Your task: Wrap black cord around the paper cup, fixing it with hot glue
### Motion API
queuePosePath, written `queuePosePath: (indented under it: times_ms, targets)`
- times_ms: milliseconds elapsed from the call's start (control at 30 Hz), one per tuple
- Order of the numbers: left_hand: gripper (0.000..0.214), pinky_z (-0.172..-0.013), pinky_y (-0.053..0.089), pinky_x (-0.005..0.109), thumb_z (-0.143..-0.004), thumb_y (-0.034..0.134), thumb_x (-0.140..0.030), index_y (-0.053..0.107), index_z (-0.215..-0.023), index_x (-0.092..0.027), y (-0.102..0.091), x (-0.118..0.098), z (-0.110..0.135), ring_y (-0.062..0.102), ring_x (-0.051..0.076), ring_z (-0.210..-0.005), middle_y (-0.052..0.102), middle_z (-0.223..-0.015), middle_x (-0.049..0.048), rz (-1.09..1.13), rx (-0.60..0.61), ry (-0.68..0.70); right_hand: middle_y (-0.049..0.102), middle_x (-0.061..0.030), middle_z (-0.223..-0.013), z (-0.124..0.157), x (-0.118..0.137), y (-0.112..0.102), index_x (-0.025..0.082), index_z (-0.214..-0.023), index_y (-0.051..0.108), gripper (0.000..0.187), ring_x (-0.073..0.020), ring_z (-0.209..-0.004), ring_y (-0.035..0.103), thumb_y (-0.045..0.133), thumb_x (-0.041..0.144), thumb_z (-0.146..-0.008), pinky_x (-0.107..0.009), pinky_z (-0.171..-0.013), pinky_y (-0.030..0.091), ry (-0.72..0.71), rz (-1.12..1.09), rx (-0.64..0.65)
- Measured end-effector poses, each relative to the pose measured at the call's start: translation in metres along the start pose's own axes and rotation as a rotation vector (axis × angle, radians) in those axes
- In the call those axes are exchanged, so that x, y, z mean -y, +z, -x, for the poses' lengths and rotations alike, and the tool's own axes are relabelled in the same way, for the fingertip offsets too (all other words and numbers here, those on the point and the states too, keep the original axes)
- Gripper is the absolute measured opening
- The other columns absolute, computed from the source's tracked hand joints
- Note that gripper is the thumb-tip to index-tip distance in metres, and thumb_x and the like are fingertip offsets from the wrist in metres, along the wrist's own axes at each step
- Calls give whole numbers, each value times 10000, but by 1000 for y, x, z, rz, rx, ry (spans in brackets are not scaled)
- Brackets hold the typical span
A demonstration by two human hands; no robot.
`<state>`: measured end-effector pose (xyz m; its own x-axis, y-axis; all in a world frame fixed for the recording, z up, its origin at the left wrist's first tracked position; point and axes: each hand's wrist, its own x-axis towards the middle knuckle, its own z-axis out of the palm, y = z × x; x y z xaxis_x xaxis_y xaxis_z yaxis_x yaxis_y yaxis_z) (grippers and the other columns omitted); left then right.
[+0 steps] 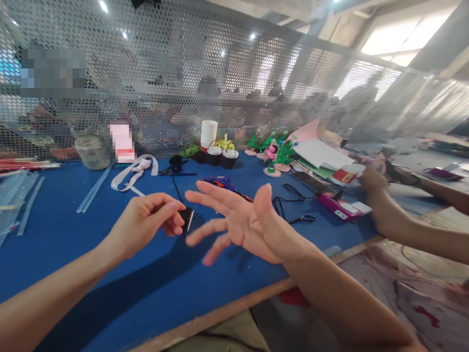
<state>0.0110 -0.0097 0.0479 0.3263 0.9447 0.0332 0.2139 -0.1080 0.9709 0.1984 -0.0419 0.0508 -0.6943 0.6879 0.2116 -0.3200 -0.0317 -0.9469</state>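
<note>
My left hand (152, 217) is closed in a pinch above the blue table, its fingertips on a small black piece with a white edge (188, 219). What kind of thing this piece is, I cannot make out. A thin black cord (176, 189) runs down toward it from the back of the table. To the right, my right hand (244, 220) is turned palm up with its fingers spread and nothing in it. Just behind the right hand lies a blue and red item (220, 183), partly covered by the fingers.
Behind stand two small black buckets (230, 157), a white cup stack (208, 133) and green plant ornaments (284, 154). White ribbon (134, 176), a jar (92, 152) and clear strips (95, 188) lie left. A co-worker's hand (373, 181) reaches in at right, near a purple box (339, 206).
</note>
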Motion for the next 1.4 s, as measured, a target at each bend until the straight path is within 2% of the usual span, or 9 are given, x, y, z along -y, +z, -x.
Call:
queuePosePath:
  times_ms: [100, 267, 533, 733, 833, 1067, 1200, 1267, 1400]
  targets:
    - [181, -472, 445, 203, -690, 533, -307, 578, -623, -145, 7, 3, -1, 539, 96, -437, 590, -456, -16, 103, 27, -87, 221, -78, -1335, -9, -1, 2, 311, -1220, 262, 759, -214, -853, 557, -84, 666, -645, -348, -528, 492, 69, -107, 81]
    - [243, -619, 483, 301, -702, 489, -339, 623, -702, -137, 30, 0, 8, 610, 164, -595, 664, -640, 58, 481, 413, -346, 249, -92, -1322, -29, -14, 3, 309, -1219, 264, 770, -201, -796, 580, -110, 655, -641, -344, -505, 487, 133, -151, 183]
    - [125, -501, 429, 186, -635, 618, -254, 631, -617, -131, 25, 9, 12, 575, 111, -522, 645, -539, 9, 303, 62, -153, 190, -96, -1345, -28, -13, -3, 289, -1219, 278, 733, -218, -849, 561, -61, 644, -674, -388, -555, 487, 154, -138, 211]
    - [196, -538, 434, 186, -637, 625, -266, 644, -775, -129, 25, 6, 8, 594, 128, -632, 665, -697, 45, 383, 185, -215, 180, -103, -1343, -27, -20, -5, 269, -1234, 263, 682, -212, -892, 538, 43, 637, -704, -370, -578, 494, 93, -67, 142]
    - [149, -591, 452, 201, -625, 635, -252, 637, -691, -118, 29, 10, 3, 599, 133, -663, 661, -693, 43, 445, 121, -241, 227, -121, -1318, -29, -26, -4, 234, -1248, 245, 680, -221, -921, 521, 149, 637, -709, -372, -614, 489, 87, -38, 120]
    - [120, -521, 439, 182, -619, 640, -240, 608, -580, -130, 11, 17, 0, 533, 67, -497, 602, -551, -21, 340, -19, -222, 111, -84, -1363, -22, -11, -15, 297, -1230, 256, 756, -236, -897, 540, -76, 656, -653, -408, -582, 492, 138, -125, 51]
    - [207, -537, 436, 193, -666, 583, -326, 627, -636, -126, 19, 14, 2, 550, 87, -537, 629, -611, 11, 295, 86, -177, 56, -76, -1377, -29, -19, -9, 349, -1255, 173, 675, -203, -811, 572, -46, 639, -686, -386, -528, 495, 169, -110, 103]
    - [229, -414, 378, 171, -674, 568, -350, 624, -680, -127, 26, 15, 2, 435, 36, -348, 592, -502, -15, 265, 154, -178, 51, -89, -1376, -34, -24, -4, 352, -1265, 135, 633, -194, -802, 572, -2, 626, -711, -383, -530, 493, 169, -99, 136]
    - [189, -421, 362, 157, -667, 590, -295, 579, -572, -132, 22, 18, 1, 370, 12, -318, 518, -416, -60, 279, 79, -152, 75, -107, -1370, -32, -14, -8, 312, -1269, 164, 655, -211, -870, 541, -7, 618, -716, -404, -561, 489, 182, -75, 126]
